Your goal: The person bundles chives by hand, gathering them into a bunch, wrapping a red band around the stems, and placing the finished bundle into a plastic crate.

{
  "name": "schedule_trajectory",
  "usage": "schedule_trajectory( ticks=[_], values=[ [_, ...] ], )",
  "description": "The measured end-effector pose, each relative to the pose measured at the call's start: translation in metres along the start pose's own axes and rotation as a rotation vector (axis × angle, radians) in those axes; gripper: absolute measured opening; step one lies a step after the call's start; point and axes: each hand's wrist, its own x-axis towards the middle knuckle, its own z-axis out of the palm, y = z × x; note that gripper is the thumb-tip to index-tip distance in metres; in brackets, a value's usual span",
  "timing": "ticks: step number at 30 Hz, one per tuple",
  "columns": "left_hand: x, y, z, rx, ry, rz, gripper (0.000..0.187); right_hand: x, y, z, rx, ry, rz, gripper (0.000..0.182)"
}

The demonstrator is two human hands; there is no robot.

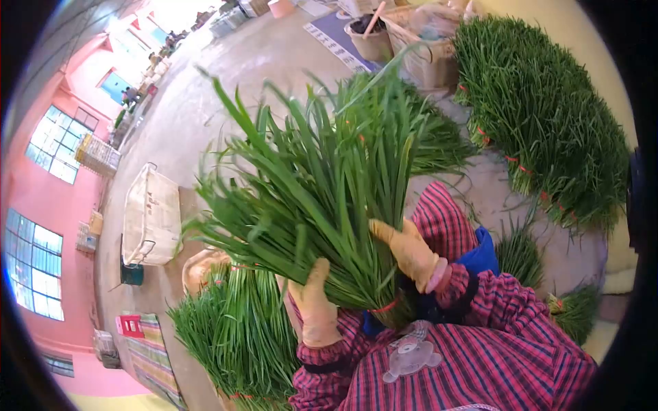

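Observation:
A large bunch of long green leaves (pixel 329 205) stands upright over my lap, its stem end bound with a red band (pixel 389 305). My left hand (pixel 315 308), in a pale yellow glove, presses against one side of the bunch with the thumb up. My right hand (pixel 404 253), gloved alike, rests on the other side, its thumb across the leaves. Between them the two hands hold the bunch; their other fingers are partly hidden. Beside my left hand lies a pile of similar leaves (pixel 253 322) with red bands.
A large heap of banded bundles (pixel 541 123) lies at the right, with smaller bundles (pixel 517 253) nearer. Behind the bunch are more leaves (pixel 439 140), a bucket (pixel 372 44) and a basket (pixel 428 61). A white crate (pixel 152 216) stands at the left near a striped mat (pixel 154 356).

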Motion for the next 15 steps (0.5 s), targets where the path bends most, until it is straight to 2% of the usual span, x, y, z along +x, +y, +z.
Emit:
schedule_trajectory(
  ticks=[2,4,5,6,10,13,15],
  values=[
    [0.004,-0.001,-0.002,-0.024,0.009,-0.057,0.039,0.006,-0.006,-0.002,0.020,0.057,0.101,0.041],
    [0.006,-0.004,0.001,-0.253,0.116,-0.119,0.044,0.017,0.014,-0.013,-0.021,0.047,0.064,0.041],
    [0.005,-0.004,0.001,-0.249,0.117,-0.125,0.044,0.021,0.022,-0.017,-0.064,0.024,0.017,0.041],
    [0.005,-0.003,0.001,-0.248,0.102,-0.104,0.046,0.018,0.017,-0.014,-0.029,0.018,0.070,0.042],
    [0.018,-0.020,-0.011,-0.226,0.095,-0.057,0.050,0.016,0.014,-0.010,0.030,0.007,0.061,0.043],
    [0.014,-0.018,-0.009,-0.227,0.071,-0.042,0.046,0.014,0.009,-0.010,0.030,-0.027,0.073,0.048],
    [0.008,-0.006,-0.004,-0.211,0.051,-0.058,0.044,0.009,0.000,-0.007,0.002,-0.050,-0.064,0.060]
  ],
)
